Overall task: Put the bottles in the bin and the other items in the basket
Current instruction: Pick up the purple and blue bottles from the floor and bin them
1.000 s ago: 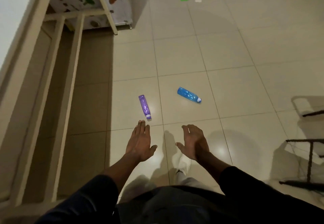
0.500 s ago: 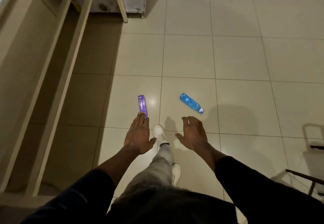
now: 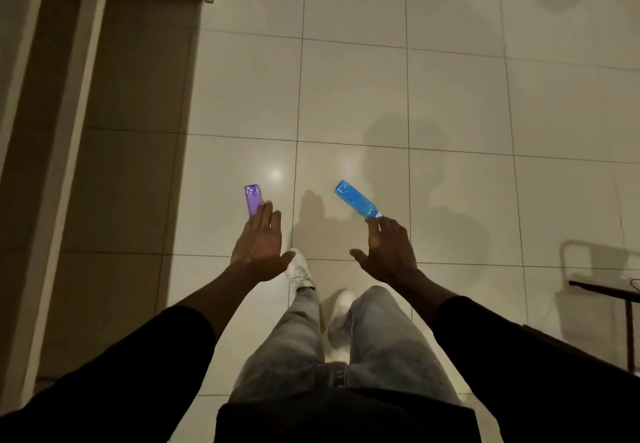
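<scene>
Now left hand [image 3: 259, 247] hovers by purple bottle [image 3: 252, 197], right hand [image 3: 390, 252] by blue bottle [image 3: 355, 200], fingers [image 3: 265, 215] relaxed, empty.

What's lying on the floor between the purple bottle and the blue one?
Nothing. In the head view, only bare floor tile separates the purple bottle from the blue bottle.

Bare tiles [image 3: 349, 89] around purple bottle [image 3: 252, 198] and blue bottle [image 3: 353, 199], wooden frame [image 3: 71, 131] left, dark stand [image 3: 604, 289] right

Left hand [image 3: 260, 248], right hand [image 3: 390, 250] outstretched, flat.
</scene>
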A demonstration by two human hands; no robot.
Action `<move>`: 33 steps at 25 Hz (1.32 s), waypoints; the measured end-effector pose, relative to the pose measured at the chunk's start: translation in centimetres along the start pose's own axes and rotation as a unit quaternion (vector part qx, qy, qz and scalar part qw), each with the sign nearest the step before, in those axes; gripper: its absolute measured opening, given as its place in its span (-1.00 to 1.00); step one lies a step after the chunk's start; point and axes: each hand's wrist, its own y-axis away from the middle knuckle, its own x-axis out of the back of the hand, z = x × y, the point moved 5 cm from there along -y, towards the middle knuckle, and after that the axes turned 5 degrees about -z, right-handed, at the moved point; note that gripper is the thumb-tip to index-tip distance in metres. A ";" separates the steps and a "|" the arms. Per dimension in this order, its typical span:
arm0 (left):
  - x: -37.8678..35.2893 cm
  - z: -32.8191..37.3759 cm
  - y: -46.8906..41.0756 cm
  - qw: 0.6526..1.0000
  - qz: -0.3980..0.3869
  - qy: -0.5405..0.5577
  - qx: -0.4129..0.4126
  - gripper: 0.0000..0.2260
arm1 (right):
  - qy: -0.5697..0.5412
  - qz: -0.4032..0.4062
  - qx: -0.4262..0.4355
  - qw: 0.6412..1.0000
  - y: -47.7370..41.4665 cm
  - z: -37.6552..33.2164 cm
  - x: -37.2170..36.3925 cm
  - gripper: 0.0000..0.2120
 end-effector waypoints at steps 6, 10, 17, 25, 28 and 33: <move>-0.1 -2.1 -6.6 1.000 -0.002 -0.007 0.019 -0.12 | -0.009 -0.041 0.037 0.998 -8.8 0.5 -1.5 -0.25; -3.2 -3.7 -9.6 0.997 -0.010 0.012 0.076 -0.12 | 0.008 -0.100 0.094 0.991 -14.5 1.2 -5.3 -0.25; -13.3 -6.3 -18.6 0.978 -0.042 0.105 0.178 -0.20 | 0.052 -0.098 0.112 0.987 -28.5 6.5 -12.9 -0.23; -28.1 -12.7 -34.0 0.981 -0.049 0.067 0.176 -0.24 | 0.116 -0.108 0.124 0.980 -42.6 13.2 -29.3 -0.21; -32.4 -16.6 -37.8 0.977 -0.048 0.048 0.200 -0.24 | 0.133 -0.110 0.125 0.977 -45.7 14.8 -35.3 -0.17; -38.2 -21.7 -41.7 0.954 -0.077 0.014 0.289 -0.18 | 0.143 -0.100 0.102 0.979 -49.9 16.3 -42.1 -0.02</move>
